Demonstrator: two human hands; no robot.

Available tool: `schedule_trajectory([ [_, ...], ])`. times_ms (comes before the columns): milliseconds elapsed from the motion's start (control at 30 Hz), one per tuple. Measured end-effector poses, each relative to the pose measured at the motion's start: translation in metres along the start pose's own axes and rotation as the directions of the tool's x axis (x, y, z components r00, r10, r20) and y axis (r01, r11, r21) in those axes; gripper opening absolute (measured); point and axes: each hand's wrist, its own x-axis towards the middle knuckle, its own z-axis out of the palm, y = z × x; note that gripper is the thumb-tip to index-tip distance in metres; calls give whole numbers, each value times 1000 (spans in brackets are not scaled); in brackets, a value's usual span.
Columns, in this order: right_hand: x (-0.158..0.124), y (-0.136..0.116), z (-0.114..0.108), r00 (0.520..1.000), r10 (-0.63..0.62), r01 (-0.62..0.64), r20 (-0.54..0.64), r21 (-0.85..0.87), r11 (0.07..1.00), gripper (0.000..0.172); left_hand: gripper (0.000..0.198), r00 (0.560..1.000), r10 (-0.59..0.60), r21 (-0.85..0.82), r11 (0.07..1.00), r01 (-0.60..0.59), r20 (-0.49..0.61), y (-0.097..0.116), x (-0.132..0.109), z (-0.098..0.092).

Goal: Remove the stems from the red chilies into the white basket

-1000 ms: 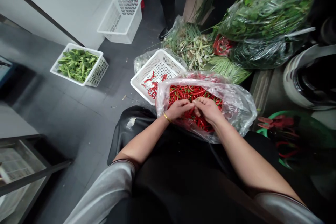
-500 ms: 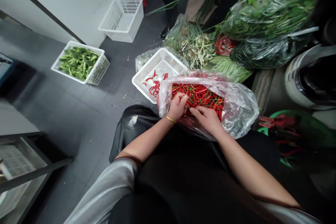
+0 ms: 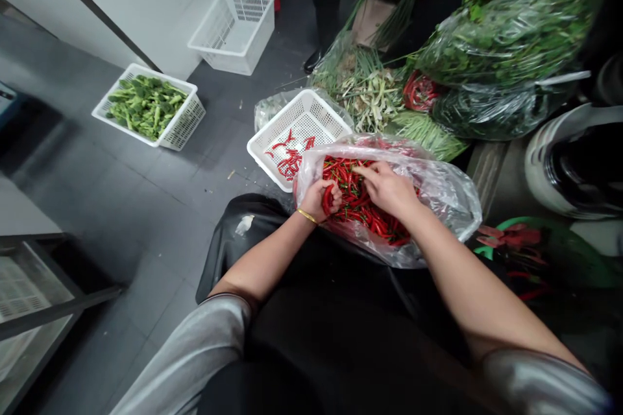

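Chillies point(image 3: 328, 200) sit clasped in the left hand point(image 3: 320, 201); right hand point(image 3: 388, 189) over more, grip unclear.

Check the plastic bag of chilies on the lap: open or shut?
Open: the plastic bag has its rim spread, red chilies show inside, and the right hand sits within the opening.

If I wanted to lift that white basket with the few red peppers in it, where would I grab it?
I'd grip the white basket by its raised rim at the left corner, coming from the left over the floor: the plastic bag overlaps the opposite side. Probably keep it level, since the red peppers lie loose inside.
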Motion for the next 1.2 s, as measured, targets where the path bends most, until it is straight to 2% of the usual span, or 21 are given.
schedule_trajectory([
  [67, 28, 6, 6, 998, 54, -49, 32, -145, 988, 41, 28, 999, 7, -2, 1000, -7, 31, 3, 0, 0],
  [133, 45, 14, 13, 995, 61, -44, 76, -206, 977, 39, 31, 1000, 13, 59, 998, -15, 21, 3, -2, 3],
  [200, 43, 24, 16, 996, 27, -9, 88, -195, 981, 38, 34, 998, 61, 179, 982, -54, -31, 0, -3, 7],
  [267, 27, 33, 13, 999, -11, 18, 47, -150, 989, 39, 34, 976, 199, 361, 919, -157, -84, -4, -2, 9],
  [300, 15, 36, 9, 1000, -21, 22, 8, -121, 992, 40, 31, 951, 298, 471, 853, -228, -79, -6, -1, 9],
  [367, -9, 37, 0, 996, -32, 29, -83, -39, 999, 41, 29, 878, 479, 678, 640, -362, 18, -10, 2, 10],
  [433, -28, 30, -8, 987, -58, 72, -152, 91, 993, 39, 36, 809, 558, 798, 394, -456, 187, -14, 5, 11],
  [467, -35, 25, -12, 983, -74, 104, -165, 176, 979, 38, 42, 793, 550, 825, 298, -480, 262, -16, 6, 12],
  [500, -39, 19, -14, 982, -83, 127, -167, 270, 954, 36, 46, 794, 519, 842, 232, -488, 317, -18, 7, 13],
  [567, -43, 9, -16, 989, -49, 109, -137, 473, 874, 33, 42, 841, 406, 869, 184, -459, 358, -21, 6, 16],
  [633, -42, 1, -14, 997, 65, -18, -44, 680, 733, 32, 35, 910, 288, 890, 262, -373, 297, -21, 3, 19],
  [733, -36, -7, -6, 959, 246, -229, 140, 896, 379, 39, 42, 983, 140, 810, 560, -176, 117, -18, -3, 23],
  [800, -33, -12, 1, 924, 324, -269, 204, 948, 171, 42, 47, 998, 33, 693, 719, -55, 45, -15, -6, 25],
  [833, -32, -14, 4, 909, 358, -265, 212, 958, 108, 43, 48, 999, -21, 646, 763, -6, 35, -13, -8, 25],
  [900, -32, -18, 9, 888, 414, -242, 201, 969, 49, 42, 49, 994, -95, 579, 814, 48, 50, -10, -10, 26],
  [967, -34, -21, 10, 885, 429, -231, 179, 970, 70, 42, 48, 990, -122, 536, 842, 66, 70, -9, -12, 27],
  [1000, -36, -21, 10, 895, 415, -235, 164, 964, 126, 42, 47, 989, -124, 528, 847, 66, 75, -9, -13, 27],
  [1033, -38, -22, 9, 909, 394, -238, 135, 944, 227, 42, 46, 989, -123, 530, 846, 63, 80, -9, -13, 27],
  [1133, -43, -20, 5, 941, 332, -200, -57, 699, 687, 41, 41, 988, -131, 568, 821, 60, 84, -12, -14, 28],
  [1167, -44, -19, 5, 938, 320, -195, -131, 562, 803, 40, 39, 989, -126, 579, 813, 62, 71, -14, -14, 28],
  [1200, -44, -17, 4, 928, 319, -208, -193, 442, 872, 39, 37, 993, -106, 593, 803, 60, 44, -16, -13, 28],
])
